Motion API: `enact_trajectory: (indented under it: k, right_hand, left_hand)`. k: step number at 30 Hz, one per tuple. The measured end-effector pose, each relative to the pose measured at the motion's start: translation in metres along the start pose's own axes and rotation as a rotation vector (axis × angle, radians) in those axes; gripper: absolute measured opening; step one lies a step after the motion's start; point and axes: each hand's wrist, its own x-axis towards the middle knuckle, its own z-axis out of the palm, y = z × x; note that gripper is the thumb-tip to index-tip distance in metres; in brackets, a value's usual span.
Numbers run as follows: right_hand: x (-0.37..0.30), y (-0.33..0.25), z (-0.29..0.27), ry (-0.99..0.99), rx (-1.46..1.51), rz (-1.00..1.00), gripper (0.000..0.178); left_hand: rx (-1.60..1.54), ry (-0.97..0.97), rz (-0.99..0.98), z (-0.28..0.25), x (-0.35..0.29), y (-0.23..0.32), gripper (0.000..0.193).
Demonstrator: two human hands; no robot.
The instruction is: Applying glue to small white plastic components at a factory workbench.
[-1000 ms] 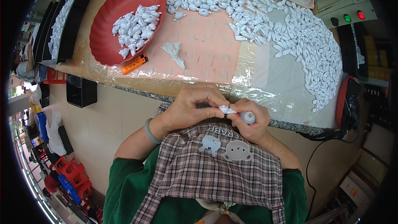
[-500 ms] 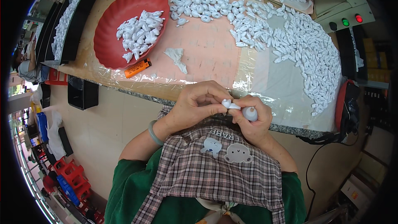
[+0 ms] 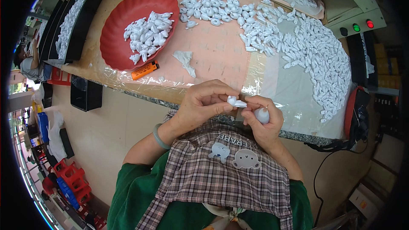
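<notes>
Item: small white moulded piece, light, stiff, likely slippery, pinched at its edge by my left hand fingers; my right hand fingers closed round a second white piece.

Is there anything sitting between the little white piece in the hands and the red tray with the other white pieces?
Nothing stands upright there. The small white piece is pinched above the table edge; only a crumpled white scrap and an orange lighter lie flat on the tabletop before the red tray.

small white moulded piece, pinched between both hands, level, just above the table's near edge
</notes>
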Motion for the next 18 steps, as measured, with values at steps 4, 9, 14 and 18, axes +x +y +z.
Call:
enact_trajectory:
  k: [4, 9, 14, 18]
  right_hand:
    - [0.000, 0.001, 0.000, 0.016, 0.049, 0.038, 0.025]
    - [0.000, 0.001, 0.000, 0.045, 0.051, 0.091, 0.024]
    - [0.000, 0.002, 0.001, 0.067, 0.057, 0.155, 0.021]
    - [0.000, 0.003, 0.001, 0.060, 0.056, 0.182, 0.019]
  left_hand:
    - [-0.203, 0.077, -0.160, 0.003, -0.002, 0.004, 0.032]
    - [-0.386, 0.105, -0.219, 0.003, -0.001, 0.010, 0.032]
    - [-0.537, 0.076, -0.304, 0.000, 0.000, 0.009, 0.033]
    - [-0.549, 0.112, -0.349, 0.000, 0.000, 0.005, 0.033]
